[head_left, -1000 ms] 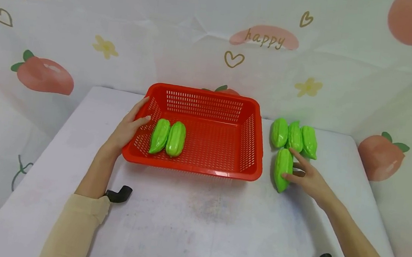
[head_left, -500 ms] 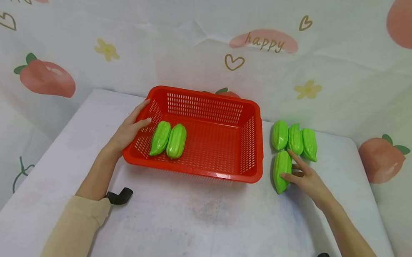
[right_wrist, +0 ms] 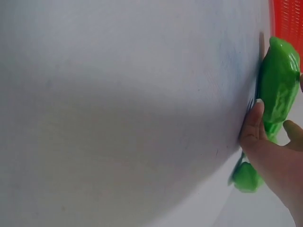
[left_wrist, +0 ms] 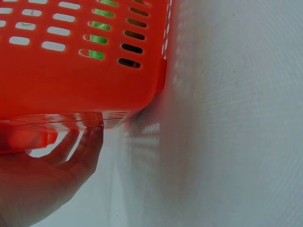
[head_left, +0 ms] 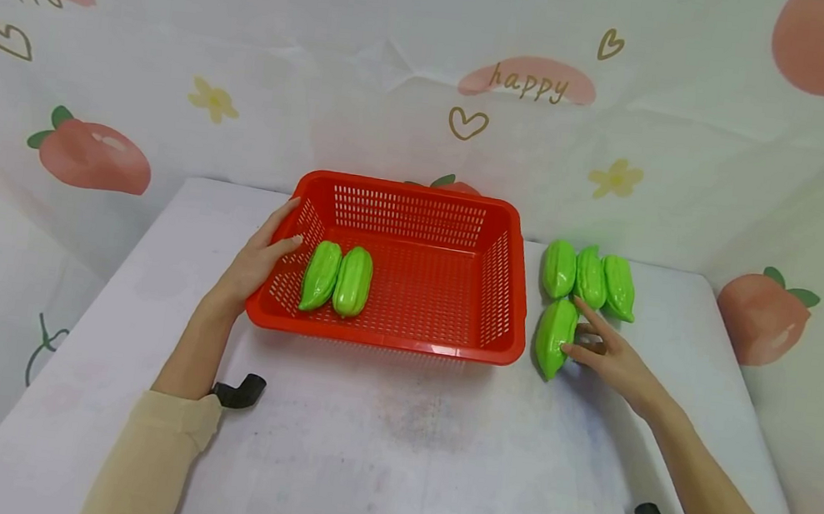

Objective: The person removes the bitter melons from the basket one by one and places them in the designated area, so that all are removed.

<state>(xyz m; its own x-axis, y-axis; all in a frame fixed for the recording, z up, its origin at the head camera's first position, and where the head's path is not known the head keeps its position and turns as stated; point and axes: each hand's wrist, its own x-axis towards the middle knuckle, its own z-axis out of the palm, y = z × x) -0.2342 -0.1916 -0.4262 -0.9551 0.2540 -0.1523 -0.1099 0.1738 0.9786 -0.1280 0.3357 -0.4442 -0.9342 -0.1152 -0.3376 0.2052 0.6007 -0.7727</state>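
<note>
Two green vegetables point(head_left: 321, 277) lie side by side near the left end of a red basket point(head_left: 373, 338) on a white table point(head_left: 406, 457). The left hand point(head_left: 251, 261) grips the basket by its left side, its thumb over the rim and its fingers against the outside. Just right of the basket, a single green vegetable point(head_left: 555, 337) lies on the table, slightly slanted. The right hand point(head_left: 616, 358) touches the right side of that vegetable, thumb and forefinger spread well apart, with bent fingers between them. Close behind, three more green vegetables point(head_left: 591, 277) sit in a row near the table's back edge. Both arms wear beige sleeves point(head_left: 142, 455). Behind the table hangs a white cloth point(head_left: 365, 131) printed with peaches, yellow flowers, hearts and the word "happy".
</note>
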